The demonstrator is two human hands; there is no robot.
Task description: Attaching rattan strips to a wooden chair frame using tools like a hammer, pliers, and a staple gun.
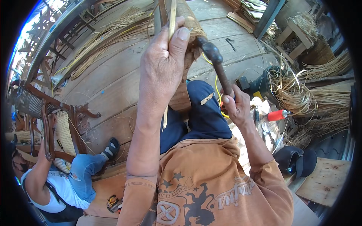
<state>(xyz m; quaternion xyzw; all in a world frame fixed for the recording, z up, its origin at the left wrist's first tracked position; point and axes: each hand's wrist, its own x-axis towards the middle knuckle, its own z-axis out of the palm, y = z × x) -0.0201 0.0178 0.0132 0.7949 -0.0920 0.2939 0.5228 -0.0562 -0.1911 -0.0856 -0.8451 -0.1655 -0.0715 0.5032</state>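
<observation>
Head view is showing two bare hands working at upper centre of the frame. The left hand [162, 62] is pinching one thin pale strip [172, 17], its thumb and fingers closing around it with no visible gap; the strip is running up to the top edge. The right hand [237, 107], right of centre, is wrapping its fingers firmly around the handle of one hammer [220, 69]. The hammer's dark head is standing right at the near end of one wooden log [187, 19]; whether they are touching I cannot tell. At right, one red bottle [277, 115] is lying near one pair of pliers [268, 135], and one black cap [296, 162] is resting below. At lower left, one co-worker [56, 196] is sitting beside one wooden chair [47, 128] with woven panels.
</observation>
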